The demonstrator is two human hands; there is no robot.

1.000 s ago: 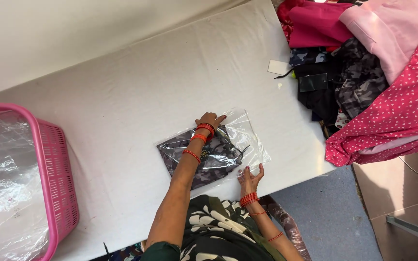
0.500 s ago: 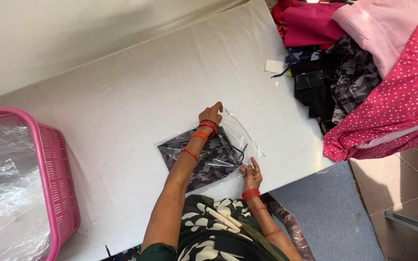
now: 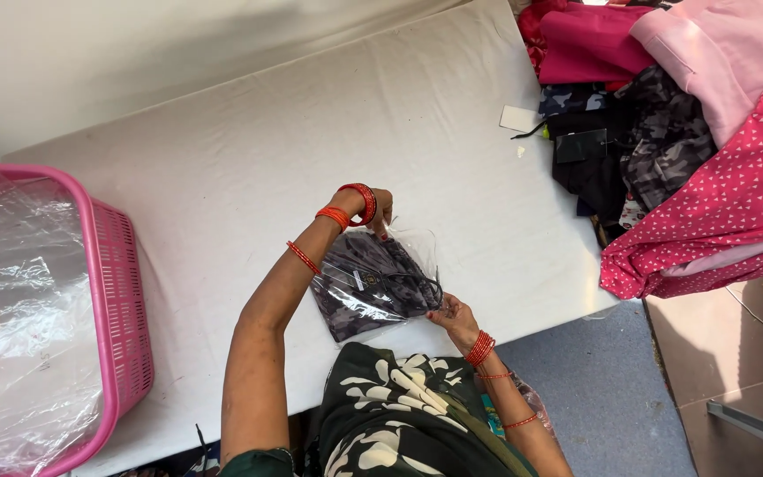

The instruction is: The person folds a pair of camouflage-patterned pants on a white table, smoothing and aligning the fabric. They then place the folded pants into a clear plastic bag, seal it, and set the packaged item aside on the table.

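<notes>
A dark patterned folded garment inside a clear plastic bag [image 3: 373, 284] is tilted up off the white table [image 3: 249, 159], near its front edge. My left hand [image 3: 374, 210], with red bangles at the wrist, grips the far top edge of the bag. My right hand [image 3: 452, 311] pinches the bag's near right edge, where the loose plastic bunches up. Both hands hold the same bag between them.
A pink plastic basket [image 3: 121, 291] lined with clear plastic bags stands at the left. A heap of clothes [image 3: 691, 132] in pink, red and dark camouflage covers the table's right end. A small white tag [image 3: 519, 118] lies beside the heap. Blue floor lies below right.
The bagged garment lay flat with my left hand pressing on it; now both hands grip its edges and lift it, folding the loose plastic flap in.
</notes>
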